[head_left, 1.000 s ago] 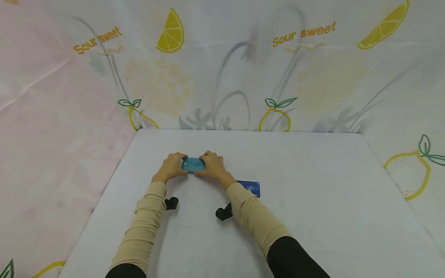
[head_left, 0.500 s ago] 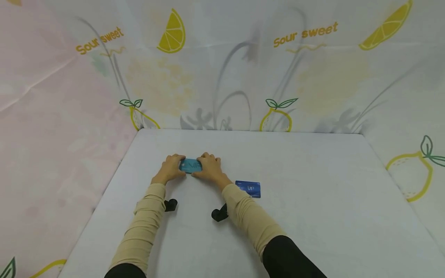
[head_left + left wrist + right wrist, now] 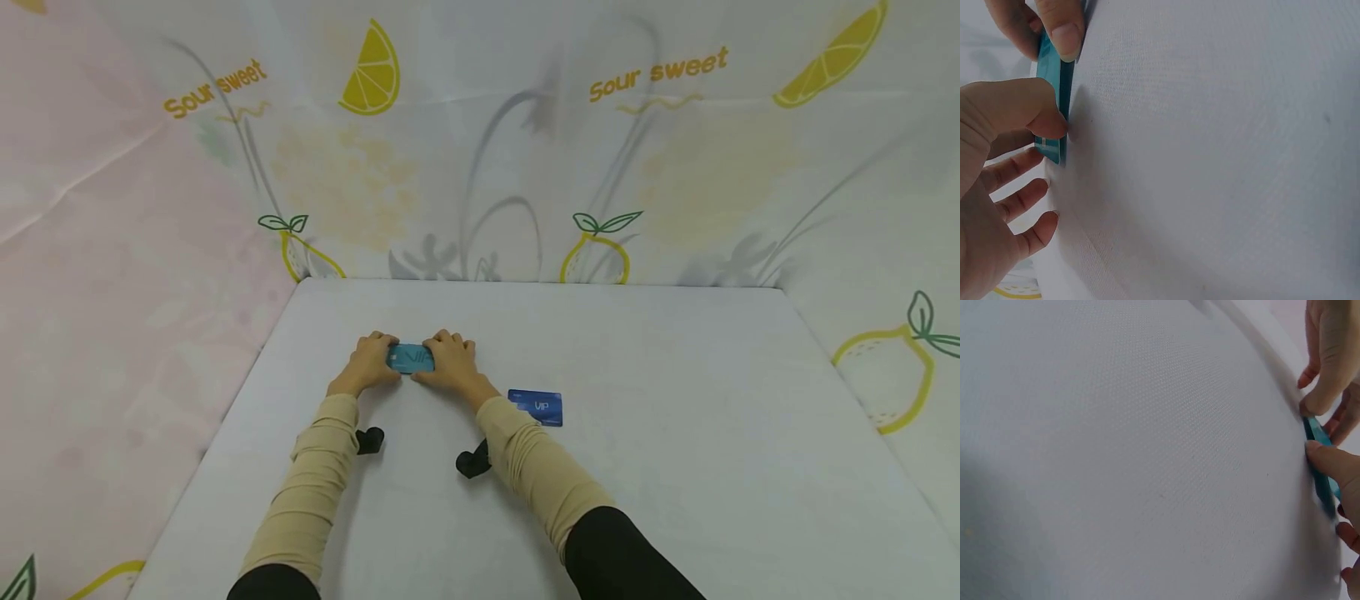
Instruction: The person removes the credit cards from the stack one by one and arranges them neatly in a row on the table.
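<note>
In the head view a teal card marked VIP (image 3: pixel 411 358) lies at the tabletop's left-centre, held at both short ends. My left hand (image 3: pixel 369 362) pinches its left end between thumb and fingers; the other fingers are spread in the left wrist view. Opposite it, my right hand (image 3: pixel 452 361) grips the right end and hides part of the lettering. From the side, the teal piece (image 3: pixel 1050 72) shows a thick dark edge, low against the white surface; whether several cards are stacked there I cannot tell. A blue VIP card (image 3: pixel 542 407) lies flat beside my right forearm, partly covered by the sleeve.
The white tabletop (image 3: pixel 675 417) runs back to a lemon-patterned cloth wall (image 3: pixel 480 167), with cloth on both sides too. Black wrist mounts stick out inward from the left sleeve (image 3: pixel 370 440) and the right sleeve (image 3: pixel 472 461).
Both hands and the teal card have shifted slightly left, the right hand most. More of the blue card shows beside the right sleeve. Over the last half second almost nothing has moved.
</note>
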